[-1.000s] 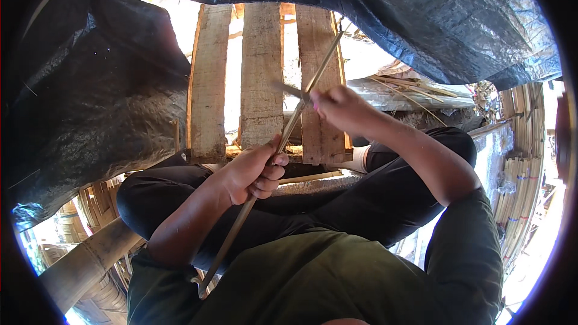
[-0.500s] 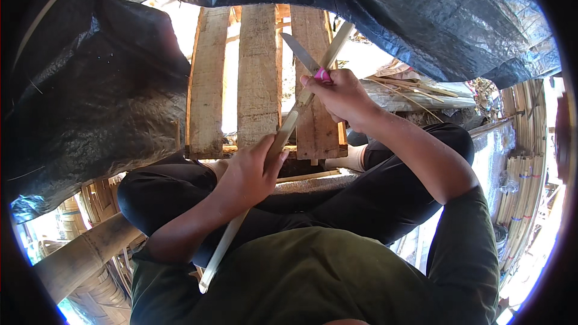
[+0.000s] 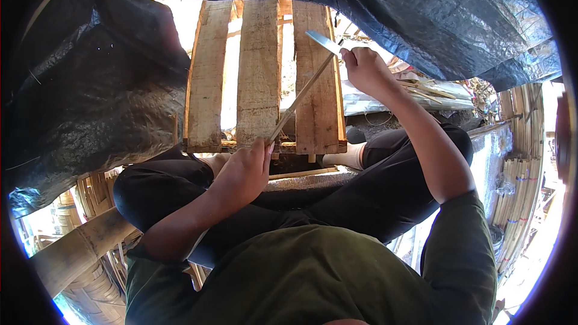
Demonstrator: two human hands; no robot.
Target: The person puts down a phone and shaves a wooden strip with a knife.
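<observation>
My left hand (image 3: 245, 171) is closed around the lower part of a thin pale strip, apparently bamboo (image 3: 305, 92), which slants up and right over a slatted wooden stand (image 3: 257, 72). In my right hand (image 3: 368, 71) is a knife (image 3: 324, 43); its handle is hidden in the fist and its blade points up and left. The blade lies at or close to the strip's upper end; whether the two touch I cannot tell. My crossed legs in black trousers (image 3: 391, 183) are on both sides of the stand's near end.
Dark plastic sheeting (image 3: 96, 84) hangs at the left and across the top. A thick bamboo pole (image 3: 84, 251) lies at the lower left. Bundles of thin strips (image 3: 519, 204) stand along the right, and loose strips (image 3: 427, 90) lie beyond my right knee.
My right hand and knife have moved right and up, toward the strip's far end. My left hand has shifted slightly down, and the strip now shows a narrower side.
</observation>
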